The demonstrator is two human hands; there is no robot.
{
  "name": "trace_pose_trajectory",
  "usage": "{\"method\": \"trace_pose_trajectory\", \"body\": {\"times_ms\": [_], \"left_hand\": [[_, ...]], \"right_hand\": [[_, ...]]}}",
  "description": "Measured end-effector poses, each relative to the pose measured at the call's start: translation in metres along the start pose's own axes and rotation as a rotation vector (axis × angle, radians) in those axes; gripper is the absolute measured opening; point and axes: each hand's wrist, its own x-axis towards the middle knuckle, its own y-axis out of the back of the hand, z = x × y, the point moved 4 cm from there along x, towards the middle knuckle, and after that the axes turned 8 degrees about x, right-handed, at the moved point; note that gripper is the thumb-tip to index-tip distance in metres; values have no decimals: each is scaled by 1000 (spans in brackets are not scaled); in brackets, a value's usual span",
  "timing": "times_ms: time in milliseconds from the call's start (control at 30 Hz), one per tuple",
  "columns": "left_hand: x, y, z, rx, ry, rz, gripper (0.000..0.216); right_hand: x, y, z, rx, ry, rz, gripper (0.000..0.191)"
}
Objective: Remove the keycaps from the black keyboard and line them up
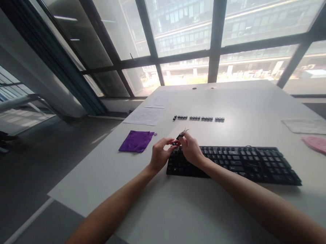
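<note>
A black keyboard (236,162) lies on the white table under my hands. My right hand (191,147) is closed around a small black keycap puller (181,135), its thin metal wires pointing up and away from me. Close beside it, my left hand (160,153) pinches a small dark keycap (174,143), partly hidden by the fingers. Both hands meet above the keyboard's upper left corner, fingertips nearly touching. Beyond them, loose black keycaps (195,117) stand in a row of short groups, with one or two (175,118) set slightly apart at the left end.
Left of my hands lies a purple cloth pouch (136,141), with paper sheets (145,116) behind it. A pink hairbrush-like object (319,145) and a flat pale sheet or bag (310,126) lie at the right. The white table (249,106) reaches toward large windows.
</note>
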Motion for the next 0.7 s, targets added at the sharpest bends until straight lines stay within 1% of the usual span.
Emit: {"method": "trace_pose_trajectory", "body": {"times_ms": [133,200,333,433,500,600,700], "left_hand": [[1,1,0,-43,55,6,21],[1,1,-1,-56,70,1,21],[1,1,-2,-70,108,-19,21],[1,-1,-2,-131,155,-51,23],[1,-2,-2,-160,177,-66,26],[0,-3,-1,-142,175,-82,23],[-1,-3,1,-97,158,-98,21]], "right_hand": [[-3,0,-5,-166,62,-53,18],[-4,-1,-5,-206,96,-73,19],[-5,-4,-5,-205,156,-99,20],[-7,-6,-9,-156,219,-131,19],[-7,-6,-12,-129,247,-130,19],[-7,-6,-11,-148,259,-114,19],[-6,-8,-9,-190,282,-143,18]]}}
